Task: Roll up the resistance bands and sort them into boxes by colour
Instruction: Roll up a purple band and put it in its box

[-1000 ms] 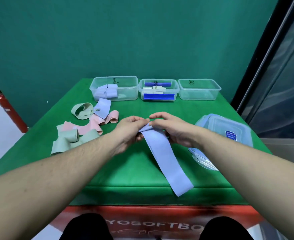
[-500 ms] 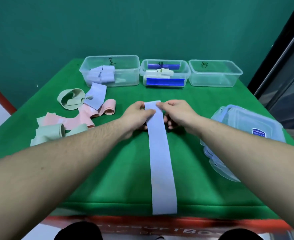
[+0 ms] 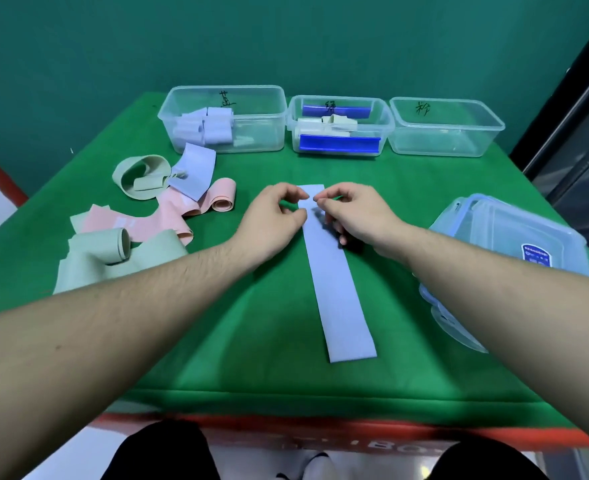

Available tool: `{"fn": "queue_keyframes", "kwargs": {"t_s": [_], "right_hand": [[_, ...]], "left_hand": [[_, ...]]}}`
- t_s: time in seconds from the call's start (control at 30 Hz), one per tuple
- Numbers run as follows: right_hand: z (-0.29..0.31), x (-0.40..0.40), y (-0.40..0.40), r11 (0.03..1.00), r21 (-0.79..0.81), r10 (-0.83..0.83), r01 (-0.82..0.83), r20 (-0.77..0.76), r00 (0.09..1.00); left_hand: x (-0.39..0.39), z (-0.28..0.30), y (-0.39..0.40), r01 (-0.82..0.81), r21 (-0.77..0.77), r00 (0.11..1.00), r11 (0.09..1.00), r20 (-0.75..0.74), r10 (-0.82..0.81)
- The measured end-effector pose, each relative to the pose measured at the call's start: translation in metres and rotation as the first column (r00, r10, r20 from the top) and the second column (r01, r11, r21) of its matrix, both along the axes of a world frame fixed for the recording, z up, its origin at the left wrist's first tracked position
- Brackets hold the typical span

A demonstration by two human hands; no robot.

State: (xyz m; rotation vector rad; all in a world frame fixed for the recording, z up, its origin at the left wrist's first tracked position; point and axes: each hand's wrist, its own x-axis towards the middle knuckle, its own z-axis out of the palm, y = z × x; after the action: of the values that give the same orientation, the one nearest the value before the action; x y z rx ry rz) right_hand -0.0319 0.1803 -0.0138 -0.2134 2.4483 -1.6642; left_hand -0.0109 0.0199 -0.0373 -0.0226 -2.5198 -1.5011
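So, going left to right across my head cam:

loose pile: green bands (image 3: 113, 258), pink bands (image 3: 168, 216) and one more blue band (image 3: 196, 169) lie tangled on the green table (image 3: 251, 358), left of my hands.
blue box (image 3: 222, 119): back left, rolled blue bands inside.
left hand (image 3: 268, 220): fingers curled, thumb and forefinger pinching the left edge of the long blue band (image 3: 338, 289) near its far end.
long blue band: flat on the table, running from between my hands back toward me, still not rolled as far as I can see.
right hand (image 3: 351, 213): also curled, pinching the right edge at the same far end.
middle box (image 3: 339, 124): pale rolls inside, plus dark blue strips.
pink box (image 3: 445, 126): back right, nothing visible in it.
lids (image 3: 507, 247): clear stack at the right table edge.
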Motion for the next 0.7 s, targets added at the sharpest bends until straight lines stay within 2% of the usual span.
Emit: {"fn": "queue_keyframes", "kwargs": {"t_s": [0.07,0.17,0.4,0.57,0.63,0.7], "right_hand": [[0.001,0.015,0.002,0.999,0.032,0.046,-0.044,-0.061,0.997],[0.001,0.04,0.008,0.988,0.111,0.121,-0.109,-0.107,0.987],[-0.017,0.096,0.044,0.957,0.211,0.239,-0.198,-0.19,0.952],[-0.026,0.132,0.072,0.948,0.123,0.313,-0.295,-0.163,0.936],[-0.028,0.142,0.08,0.92,0.186,0.378,-0.344,-0.198,0.904],[-0.03,0.145,0.083,0.898,0.259,0.415,-0.355,-0.236,0.878]], "left_hand": [[0.024,-0.005,0.001,0.08,-0.03,0.996,0.996,-0.039,-0.081],[0.061,-0.013,0.004,0.19,-0.067,0.981,0.979,-0.019,-0.192],[0.123,-0.009,0.01,0.394,-0.204,0.908,0.896,-0.065,-0.414],[0.145,-0.012,0.009,0.453,-0.326,0.859,0.83,-0.089,-0.504],[0.149,-0.013,0.01,0.439,-0.331,0.868,0.835,-0.083,-0.489],[0.15,-0.012,0.012,0.408,-0.246,0.9,0.879,-0.053,-0.432]]}}
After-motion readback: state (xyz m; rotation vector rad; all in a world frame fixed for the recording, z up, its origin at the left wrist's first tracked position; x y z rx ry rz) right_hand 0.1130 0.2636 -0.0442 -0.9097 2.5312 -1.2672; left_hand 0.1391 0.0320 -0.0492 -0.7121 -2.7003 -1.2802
